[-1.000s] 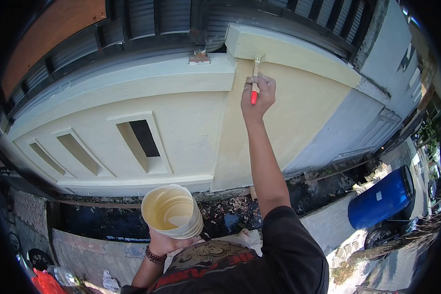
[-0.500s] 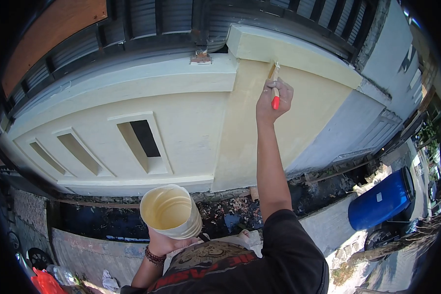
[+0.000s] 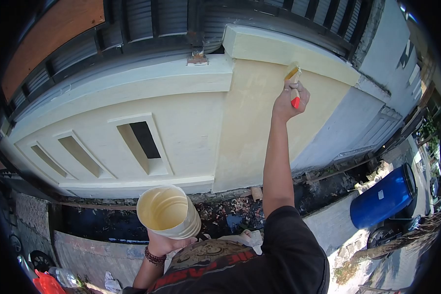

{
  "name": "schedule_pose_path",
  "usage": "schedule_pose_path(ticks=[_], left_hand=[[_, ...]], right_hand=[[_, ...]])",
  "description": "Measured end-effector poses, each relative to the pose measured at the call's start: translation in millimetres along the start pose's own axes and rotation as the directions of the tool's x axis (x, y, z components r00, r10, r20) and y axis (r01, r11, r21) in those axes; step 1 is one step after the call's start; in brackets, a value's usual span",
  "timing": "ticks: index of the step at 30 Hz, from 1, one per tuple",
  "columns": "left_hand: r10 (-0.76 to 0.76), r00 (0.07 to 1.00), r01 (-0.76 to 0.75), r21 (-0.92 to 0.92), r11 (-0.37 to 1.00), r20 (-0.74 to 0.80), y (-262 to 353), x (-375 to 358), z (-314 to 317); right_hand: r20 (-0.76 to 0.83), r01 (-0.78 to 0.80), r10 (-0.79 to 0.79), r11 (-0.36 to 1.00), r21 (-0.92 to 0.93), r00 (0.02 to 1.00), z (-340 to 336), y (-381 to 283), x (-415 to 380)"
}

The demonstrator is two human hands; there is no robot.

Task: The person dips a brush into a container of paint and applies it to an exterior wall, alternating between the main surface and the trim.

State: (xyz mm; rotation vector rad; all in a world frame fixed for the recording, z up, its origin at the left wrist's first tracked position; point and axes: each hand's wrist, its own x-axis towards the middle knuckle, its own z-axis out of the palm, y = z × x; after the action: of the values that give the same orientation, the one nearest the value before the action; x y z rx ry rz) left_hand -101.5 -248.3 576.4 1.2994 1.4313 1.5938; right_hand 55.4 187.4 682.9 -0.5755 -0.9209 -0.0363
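While cupping the pale tub (image 3: 193, 224) from below in the left hand (image 3: 167, 244), grips the paintbrush (image 3: 293, 75) in the closed right hand (image 3: 290, 101), red handle end downward and bristles at the lower edge of the raised cream band (image 3: 269, 49). Holds the tub low, near the dark shirt (image 3: 289, 250), mouth open and inside coated pale yellow. Wears a beaded bracelet (image 3: 155, 257) on the left wrist. Faces the cream wall (image 3: 247, 122), across a dark ditch (image 3: 100, 223), with a blue barrel (image 3: 383, 197) well off to the right.
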Motion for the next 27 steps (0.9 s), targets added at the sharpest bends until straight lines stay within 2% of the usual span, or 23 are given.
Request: schedule_pose_path(ticks=[1, 2, 3, 6, 9, 10, 12, 14, 16, 18, 19, 21, 22, 24, 27], left_hand=[[-0.019, 1.000, 0.019, -0.024, 1.000, -0.014, -0.1, -0.1, 1.2], [-0.039, 0.999, 0.038, -0.047, 0.998, -0.025, -0.2, 0.5, 2.4], [-0.040, 0.999, 0.039, -0.044, 0.998, -0.013, -0.9, 1.3, 3.6], [-0.035, 0.999, 0.035, 0.007, 0.999, 0.036, -2.3, 4.1, 6.5], [0.016, 0.998, -0.018, 0.032, 0.999, 0.064, -2.6, 5.7, 10.7], [-0.003, 0.999, 0.002, 0.015, 1.000, 0.052, -4.5, 3.8, 11.1], [-0.028, 0.998, 0.028, 0.001, 1.000, 0.052, -4.1, -1.8, 12.1], [-0.042, 0.999, 0.041, -0.015, 0.999, -0.025, 1.7, -4.8, 14.6], [-0.059, 0.997, 0.057, -0.043, 0.997, -0.043, 4.1, -6.7, 19.2], [-0.080, 0.994, 0.074, -0.074, 0.995, -0.074, 8.9, -6.0, 24.0], [-0.093, 0.994, 0.088, -0.093, 0.992, -0.059, 12.3, -3.8, 28.8], [-0.111, 0.992, 0.104, -0.112, 0.988, -0.053, 15.2, -2.5, 42.3], [-0.093, 0.995, 0.089, -0.089, 0.992, -0.045, 14.5, 2.6, 49.9], [-0.083, 0.996, 0.081, -0.053, 0.995, -0.037, 13.7, 7.4, 63.5], [-0.070, 0.998, 0.070, -0.019, 0.997, 0.005, 11.0, 9.1, 85.0]], right_hand=[[0.107, 0.005, -0.010, 0.999, 0.042, 0.994, 3.7, -12.4, -8.6], [0.214, 0.125, -0.132, 0.991, 0.046, 0.968, 10.6, -22.4, -19.7], [0.322, 0.112, -0.136, 0.990, 0.091, 0.937, 14.1, -35.8, -34.8], [0.579, -0.097, -0.160, 0.917, 0.387, 0.799, 9.8, -55.4, -55.9], [0.517, -0.133, -0.077, 0.924, 0.359, 0.853, 8.2, -31.6, -31.1], [0.410, -0.140, 0.019, 0.953, 0.267, 0.912, 2.0, -24.2, -13.0], [0.183, -0.272, 0.224, 0.912, 0.306, 0.957, -12.5, 24.9, 13.0], [-0.081, -0.130, 0.133, 0.991, 0.041, 0.988, -49.2, 54.0, 31.1], [-0.165, -0.195, 0.187, 0.980, -0.034, 0.969, -96.9, 94.3, 31.3], [-0.103, -0.287, 0.284, 0.958, -0.020, 0.953, -143.0, 116.0, 13.3], [-0.102, -0.285, 0.282, 0.958, -0.017, 0.954, -154.4, 112.2, 7.1], [0.039, -0.394, 0.393, 0.919, 0.022, 0.919, -164.7, 107.8, -7.2], [0.041, -0.394, 0.393, 0.919, 0.031, 0.919, -152.8, 102.2, -3.0], [0.223, -0.457, 0.419, 0.875, 0.159, 0.880, -127.3, 87.1, 1.9], [0.395, -0.470, 0.345, 0.837, 0.281, 0.851, -78.6, 43.1, 22.4]])
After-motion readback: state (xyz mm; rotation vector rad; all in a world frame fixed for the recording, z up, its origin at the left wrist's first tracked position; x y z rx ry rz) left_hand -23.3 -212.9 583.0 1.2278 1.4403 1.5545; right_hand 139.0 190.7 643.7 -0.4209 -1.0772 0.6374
